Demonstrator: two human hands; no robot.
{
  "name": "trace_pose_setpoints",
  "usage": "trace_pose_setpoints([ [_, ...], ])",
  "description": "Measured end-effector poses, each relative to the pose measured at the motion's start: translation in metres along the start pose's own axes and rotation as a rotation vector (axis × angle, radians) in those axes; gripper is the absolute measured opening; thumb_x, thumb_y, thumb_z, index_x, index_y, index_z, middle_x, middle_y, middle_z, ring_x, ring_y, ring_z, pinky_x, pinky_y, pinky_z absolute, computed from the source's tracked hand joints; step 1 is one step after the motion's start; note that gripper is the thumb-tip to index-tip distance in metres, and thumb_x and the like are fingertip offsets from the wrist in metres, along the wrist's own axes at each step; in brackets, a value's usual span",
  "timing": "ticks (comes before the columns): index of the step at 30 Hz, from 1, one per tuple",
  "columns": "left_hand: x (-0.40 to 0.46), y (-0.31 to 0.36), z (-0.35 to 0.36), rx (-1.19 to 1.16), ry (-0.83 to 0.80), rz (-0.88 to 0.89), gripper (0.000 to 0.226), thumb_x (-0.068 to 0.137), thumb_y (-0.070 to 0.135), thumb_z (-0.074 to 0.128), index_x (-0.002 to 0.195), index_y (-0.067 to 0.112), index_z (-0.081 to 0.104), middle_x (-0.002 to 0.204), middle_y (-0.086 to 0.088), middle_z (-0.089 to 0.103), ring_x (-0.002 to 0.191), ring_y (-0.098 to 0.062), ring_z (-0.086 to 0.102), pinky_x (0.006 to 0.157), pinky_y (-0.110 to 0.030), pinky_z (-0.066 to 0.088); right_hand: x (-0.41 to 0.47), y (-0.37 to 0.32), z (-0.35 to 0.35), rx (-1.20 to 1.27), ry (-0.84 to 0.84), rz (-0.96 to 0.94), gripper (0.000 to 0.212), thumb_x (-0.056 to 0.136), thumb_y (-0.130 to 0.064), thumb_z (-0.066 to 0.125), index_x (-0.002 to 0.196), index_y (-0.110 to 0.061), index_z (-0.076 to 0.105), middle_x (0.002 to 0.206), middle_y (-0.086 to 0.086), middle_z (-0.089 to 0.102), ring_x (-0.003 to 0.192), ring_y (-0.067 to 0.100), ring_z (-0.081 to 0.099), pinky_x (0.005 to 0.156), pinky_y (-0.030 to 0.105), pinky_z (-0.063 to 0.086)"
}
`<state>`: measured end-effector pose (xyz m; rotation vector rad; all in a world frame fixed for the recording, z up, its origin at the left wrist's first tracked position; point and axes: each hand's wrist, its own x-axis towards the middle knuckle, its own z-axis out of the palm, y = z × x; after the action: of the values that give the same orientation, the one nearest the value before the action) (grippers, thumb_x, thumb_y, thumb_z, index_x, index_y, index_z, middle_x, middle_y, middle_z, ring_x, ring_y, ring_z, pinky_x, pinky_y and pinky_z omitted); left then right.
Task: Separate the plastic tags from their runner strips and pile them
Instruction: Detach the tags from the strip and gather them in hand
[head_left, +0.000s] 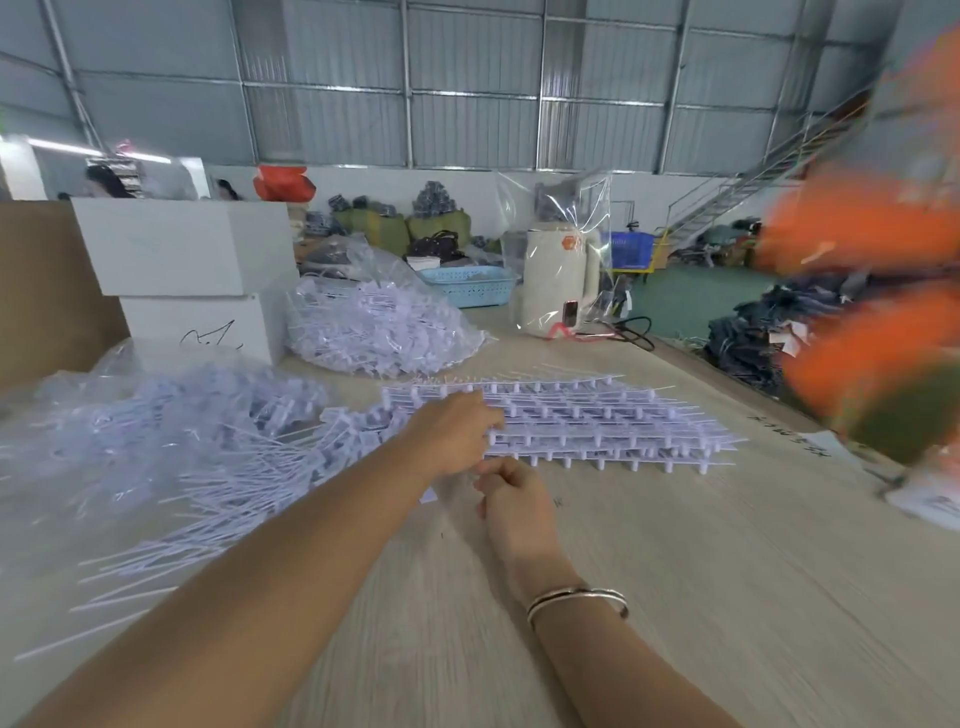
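A flat stack of white runner strips (597, 421) with tags still attached lies across the middle of the wooden table (701, 597). My left hand (454, 434) reaches over its left end, and its fingers curl onto the strips there. My right hand (511, 499) sits just in front of the stack with its fingers curled; whether it holds anything is hidden. A loose pile of separated white tags (171, 441) with long thin stems spreads over the table's left side.
A clear bag of white tags (374, 332) sits behind the stack, next to two stacked white boxes (192, 280). A blue basket (467, 286) and a bagged cream kettle (558, 275) stand at the far edge. Blurred orange material (872, 291) fills the right.
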<state>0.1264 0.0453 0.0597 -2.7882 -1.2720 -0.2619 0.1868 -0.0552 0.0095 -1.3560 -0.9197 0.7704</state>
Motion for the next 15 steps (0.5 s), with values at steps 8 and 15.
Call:
trace_pose_setpoints([
  [8,0.005,0.014,-0.019,-0.25,-0.044,-0.172,0.01,0.086,0.021,0.048,0.091,0.022,0.057,0.094,-0.002,0.063,0.077,-0.022,0.059,0.065,-0.031,0.047,0.004,0.003,0.001,-0.024,-0.001,-0.022,0.025,0.089,-0.005,0.047,0.076,-0.021,0.061,0.057,-0.005,0.05,0.056,0.01,0.045,0.044,0.009,0.031],
  [15,0.005,0.022,-0.014,-0.101,-0.243,-0.119,0.034,0.086,0.046,0.05,0.089,0.013,0.058,0.096,-0.009,0.061,0.09,-0.024,0.056,0.078,-0.035,0.044,0.008,0.003,-0.001,-0.565,0.042,-0.194,0.025,0.089,-0.004,0.041,0.103,-0.003,0.062,0.107,0.01,0.058,0.101,0.023,0.052,0.073,0.017,0.032],
])
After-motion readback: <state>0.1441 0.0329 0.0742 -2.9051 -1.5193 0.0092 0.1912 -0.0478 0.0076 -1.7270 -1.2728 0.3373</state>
